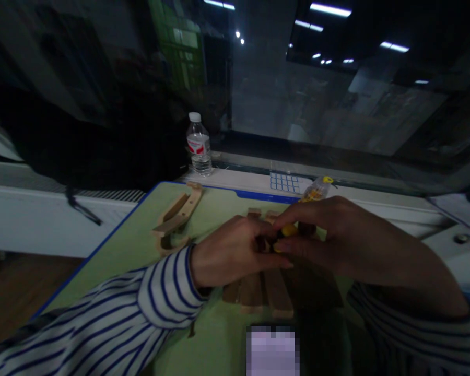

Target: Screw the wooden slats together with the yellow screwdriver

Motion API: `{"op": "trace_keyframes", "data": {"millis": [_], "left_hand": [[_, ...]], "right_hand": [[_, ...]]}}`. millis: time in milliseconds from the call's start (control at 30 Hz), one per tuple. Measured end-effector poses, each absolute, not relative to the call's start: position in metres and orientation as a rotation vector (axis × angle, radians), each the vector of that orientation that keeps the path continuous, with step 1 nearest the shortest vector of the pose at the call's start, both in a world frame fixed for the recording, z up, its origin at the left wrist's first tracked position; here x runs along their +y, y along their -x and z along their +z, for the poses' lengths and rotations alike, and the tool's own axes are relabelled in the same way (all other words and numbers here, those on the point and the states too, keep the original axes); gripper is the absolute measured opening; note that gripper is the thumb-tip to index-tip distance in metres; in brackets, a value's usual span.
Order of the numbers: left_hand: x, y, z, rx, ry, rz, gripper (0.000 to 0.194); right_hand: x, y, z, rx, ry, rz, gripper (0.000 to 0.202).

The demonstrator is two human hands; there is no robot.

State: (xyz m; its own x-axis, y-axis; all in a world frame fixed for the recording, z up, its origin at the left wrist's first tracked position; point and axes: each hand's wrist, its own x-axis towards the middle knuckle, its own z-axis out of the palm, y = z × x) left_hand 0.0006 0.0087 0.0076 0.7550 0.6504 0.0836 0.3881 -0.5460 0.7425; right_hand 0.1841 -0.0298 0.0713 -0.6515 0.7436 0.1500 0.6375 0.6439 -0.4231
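Note:
My right hand [329, 235] pinches a small yellow-and-black tool handle [289, 230] between thumb and fingers. It looks like a screwdriver handle, but its shaft is hidden. Close against it, my left hand [235, 248] has its fingers curled at the handle's near end, and whatever they grip is hidden. Both hands are above a set of parallel wooden slats [277, 295] lying on the pale green board [215, 334]. To the left lie curved wooden pieces [182, 214], one with visible holes.
Behind the board, a water bottle [199, 149] stands on the sill. A blue-gridded sheet [284, 183] and a clear bag with a yellow top [316, 189] lie at the back edge. A phone-like device [273, 351] with a blurred screen is in front; a dark bag [113, 141] sits left.

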Motion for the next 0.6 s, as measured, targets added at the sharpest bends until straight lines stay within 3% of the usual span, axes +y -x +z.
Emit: {"op": "trace_keyframes", "data": {"millis": [100,600], "left_hand": [[0.0095,-0.0023,0.0046,0.827,-2.224,0.493,0.030],[0.0152,0.0018,-0.0004,0.845,-2.337,0.494,0.024]], "right_hand": [[-0.0289,-0.1849,0.0706,-2.558,1.204,0.410,0.012],[-0.0270,-0.1859,0.0664,-2.592,1.241,0.223,0.025]]}}
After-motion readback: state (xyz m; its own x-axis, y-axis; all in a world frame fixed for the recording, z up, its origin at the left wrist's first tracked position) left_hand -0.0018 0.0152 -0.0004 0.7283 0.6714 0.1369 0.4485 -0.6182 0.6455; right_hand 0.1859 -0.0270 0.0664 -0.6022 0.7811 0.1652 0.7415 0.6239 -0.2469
